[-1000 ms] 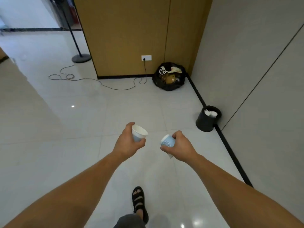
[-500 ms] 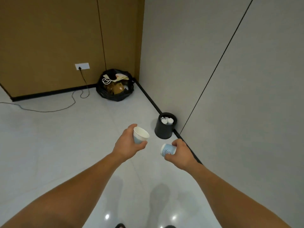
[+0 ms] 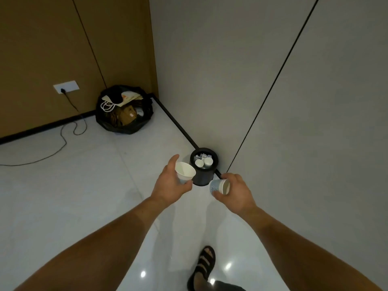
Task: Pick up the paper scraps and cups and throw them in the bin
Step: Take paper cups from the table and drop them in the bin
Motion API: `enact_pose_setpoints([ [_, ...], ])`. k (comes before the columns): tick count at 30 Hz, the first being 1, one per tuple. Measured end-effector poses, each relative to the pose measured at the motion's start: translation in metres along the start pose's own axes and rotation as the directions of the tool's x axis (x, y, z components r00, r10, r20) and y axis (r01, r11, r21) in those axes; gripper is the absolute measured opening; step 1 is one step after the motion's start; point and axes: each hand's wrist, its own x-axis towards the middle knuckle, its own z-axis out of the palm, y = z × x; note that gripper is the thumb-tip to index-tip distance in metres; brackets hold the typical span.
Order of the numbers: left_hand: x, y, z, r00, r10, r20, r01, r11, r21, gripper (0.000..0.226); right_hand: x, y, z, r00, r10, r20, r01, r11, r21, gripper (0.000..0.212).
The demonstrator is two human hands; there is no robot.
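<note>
L hand (image 3: pixel 170 185) grips cup (image 3: pixel 185 172); R hand (image 3: pixel 237 191) grips 2nd cup (image 3: pixel 219 186)

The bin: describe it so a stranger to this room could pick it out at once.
Follow the grey wall on the right, away from the corner. The bin stands on the floor against that wall's black skirting. Unlike the wide, slumped black bag in the corner, it is a small rigid black cylinder with white cups inside.

Bare forearms (image 3: pixel 117 238) — black strapped sandal (image 3: pixel 205 264), dark shorts (image 3: pixel 228 287)
</note>
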Motion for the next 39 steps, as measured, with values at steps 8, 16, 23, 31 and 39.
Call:
enact_pose_setpoints([
  [8,0.123,0.029,0.032,0.999,-0.049,0.009,0.049,0.997,0.062,0.085,0.14,0.015,-0.033,0.998,-0.042,0.053,0.045,0.997,-0.066,0.07],
  [16,0.271,0.002,0.081,0.994,-0.065,0.087,0.057,0.994,0.09,0.084,0.28,0.044,-0.002,0.995,0.015,0.097,0.001,0.987,-0.162,0.069],
  [23,0.396,-0.086,0.174,0.982,-0.089,0.17,0.068,0.99,0.125,0.083,0.423,0.112,0.077,0.985,0.082,0.154,-0.045,0.973,-0.228,0.069],
  [31,0.474,-0.207,0.312,0.982,-0.156,0.102,0.143,0.982,0.119,0.077,0.533,0.217,0.214,0.971,-0.001,0.239,0.071,0.956,-0.284,0.066],
  [39,0.491,-0.285,0.395,0.974,-0.187,0.127,0.165,0.972,0.167,0.084,0.572,0.294,0.304,0.95,-0.093,0.297,0.185,0.937,-0.296,0.071],
])
